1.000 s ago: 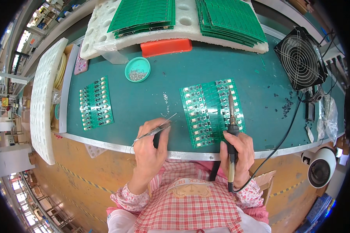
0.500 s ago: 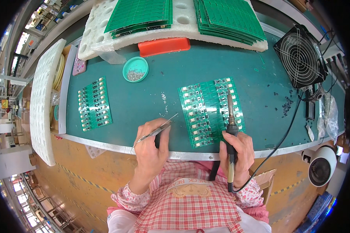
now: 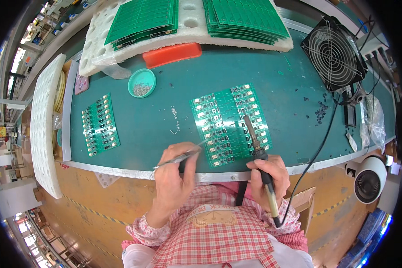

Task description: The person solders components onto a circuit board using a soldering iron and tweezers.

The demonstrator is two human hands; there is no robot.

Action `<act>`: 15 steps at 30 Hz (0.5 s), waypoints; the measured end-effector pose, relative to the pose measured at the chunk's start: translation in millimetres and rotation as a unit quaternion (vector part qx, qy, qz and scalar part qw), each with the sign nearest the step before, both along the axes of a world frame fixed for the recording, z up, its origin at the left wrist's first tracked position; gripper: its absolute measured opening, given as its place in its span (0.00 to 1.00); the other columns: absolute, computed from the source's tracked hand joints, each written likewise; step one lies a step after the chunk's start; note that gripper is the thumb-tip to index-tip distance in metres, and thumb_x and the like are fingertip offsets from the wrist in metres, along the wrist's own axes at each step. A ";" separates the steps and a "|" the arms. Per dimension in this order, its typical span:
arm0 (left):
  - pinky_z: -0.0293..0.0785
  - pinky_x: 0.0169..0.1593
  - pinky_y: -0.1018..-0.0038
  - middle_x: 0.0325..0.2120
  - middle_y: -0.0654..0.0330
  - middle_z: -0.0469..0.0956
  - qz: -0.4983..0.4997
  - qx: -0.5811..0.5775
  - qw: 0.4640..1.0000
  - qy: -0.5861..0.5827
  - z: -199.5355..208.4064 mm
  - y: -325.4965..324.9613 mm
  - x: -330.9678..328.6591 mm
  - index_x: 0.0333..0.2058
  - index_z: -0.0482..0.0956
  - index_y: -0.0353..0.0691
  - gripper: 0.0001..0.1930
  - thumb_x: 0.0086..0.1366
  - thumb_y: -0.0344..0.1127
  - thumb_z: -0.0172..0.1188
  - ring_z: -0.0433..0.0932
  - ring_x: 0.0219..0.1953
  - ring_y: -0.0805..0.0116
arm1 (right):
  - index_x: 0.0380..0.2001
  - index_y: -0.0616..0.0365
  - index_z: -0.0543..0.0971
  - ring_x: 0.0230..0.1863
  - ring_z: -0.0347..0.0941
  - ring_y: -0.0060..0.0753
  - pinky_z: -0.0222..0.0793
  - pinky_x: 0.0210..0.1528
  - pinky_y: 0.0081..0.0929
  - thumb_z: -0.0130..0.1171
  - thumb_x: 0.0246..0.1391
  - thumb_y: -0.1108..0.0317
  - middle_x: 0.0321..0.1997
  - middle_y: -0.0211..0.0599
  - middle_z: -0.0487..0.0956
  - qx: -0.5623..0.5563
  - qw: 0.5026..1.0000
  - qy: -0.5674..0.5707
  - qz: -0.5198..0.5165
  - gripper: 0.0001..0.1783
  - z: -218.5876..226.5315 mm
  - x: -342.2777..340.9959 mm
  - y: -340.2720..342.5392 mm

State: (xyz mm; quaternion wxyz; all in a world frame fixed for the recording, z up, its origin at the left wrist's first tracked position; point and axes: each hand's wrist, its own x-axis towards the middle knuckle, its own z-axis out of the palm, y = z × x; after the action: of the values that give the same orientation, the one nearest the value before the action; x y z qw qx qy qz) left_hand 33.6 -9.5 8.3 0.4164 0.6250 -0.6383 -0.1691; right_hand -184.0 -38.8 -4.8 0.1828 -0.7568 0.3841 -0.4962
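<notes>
A pair of metal tweezers (image 3: 179, 159) is pinched in my left hand (image 3: 174, 174), its blurred tips reaching the left edge of a green circuit board panel (image 3: 231, 120). My right hand (image 3: 272, 176) is wrapped round a soldering iron (image 3: 260, 154). The iron's tip hangs over the right half of the panel; whether it touches cannot be made out. Rows of small white and black parts line the panel. Left of it, tiny silvery parts (image 3: 175, 119) lie scattered on the green mat. Beyond them stands a round turquoise dish (image 3: 142, 73) of similar bits.
Another populated board (image 3: 100, 127) lies at the left. Stacked green boards (image 3: 248, 20) rest on white foam (image 3: 190, 38) at the back, with a red tray (image 3: 172, 55) before it. A black fan (image 3: 332, 58), loose black bits (image 3: 320, 114) and the iron's cable (image 3: 319, 156) occupy the right.
The view has shifted, so the bench items appear further left. The tweezers' tips have come over to the panel's left edge. The soldering iron now leans more to the left.
</notes>
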 end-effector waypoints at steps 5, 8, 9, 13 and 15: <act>0.77 0.39 0.72 0.37 0.51 0.80 -0.058 0.013 0.998 0.000 3.3 1.0 -10.1 0.41 0.77 0.31 0.08 0.63 0.19 0.60 0.82 0.37 0.60 | 0.44 0.64 0.76 0.26 0.77 0.34 0.75 0.31 0.29 0.64 0.52 0.77 0.27 0.37 0.83 0.047 0.996 -0.079 0.017 0.15 -2.7 -6.6 8.9; 0.77 0.39 0.71 0.37 0.50 0.81 -0.058 0.001 0.998 -0.025 1.8 0.6 -11.6 0.41 0.77 0.31 0.08 0.62 0.19 0.60 0.82 0.36 0.58 | 0.44 0.64 0.76 0.25 0.78 0.33 0.75 0.30 0.28 0.65 0.53 0.77 0.26 0.37 0.83 0.048 0.996 -0.077 0.024 0.15 -2.1 -9.1 10.0; 0.76 0.39 0.70 0.38 0.50 0.81 -0.059 -0.005 0.998 -0.029 2.0 0.3 -12.3 0.41 0.77 0.32 0.09 0.61 0.19 0.61 0.81 0.36 0.57 | 0.44 0.64 0.76 0.25 0.78 0.33 0.75 0.30 0.28 0.65 0.53 0.77 0.26 0.37 0.83 0.048 0.996 -0.078 0.023 0.15 -2.3 -9.5 10.3; 0.75 0.40 0.68 0.38 0.51 0.81 -0.062 -0.011 0.997 -0.049 3.5 -0.6 -14.3 0.41 0.77 0.33 0.11 0.60 0.19 0.62 0.80 0.37 0.55 | 0.43 0.64 0.77 0.25 0.77 0.33 0.74 0.30 0.28 0.65 0.52 0.77 0.26 0.37 0.84 0.044 0.996 -0.080 0.020 0.14 -2.9 -10.7 10.3; 0.75 0.40 0.67 0.38 0.51 0.81 -0.062 -0.012 0.997 -0.054 3.6 -0.7 -14.9 0.41 0.77 0.33 0.11 0.60 0.19 0.62 0.80 0.37 0.55 | 0.43 0.64 0.77 0.25 0.77 0.33 0.74 0.30 0.27 0.65 0.52 0.77 0.26 0.36 0.84 0.041 0.996 -0.080 0.019 0.14 -3.0 -11.3 10.4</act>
State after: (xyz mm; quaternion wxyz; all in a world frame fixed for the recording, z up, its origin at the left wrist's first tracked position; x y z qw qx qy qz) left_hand 18.7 -10.1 11.9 0.3777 0.5869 -0.6997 -0.1528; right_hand -195.4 -28.5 -7.7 0.2527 -0.7140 0.3739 -0.5353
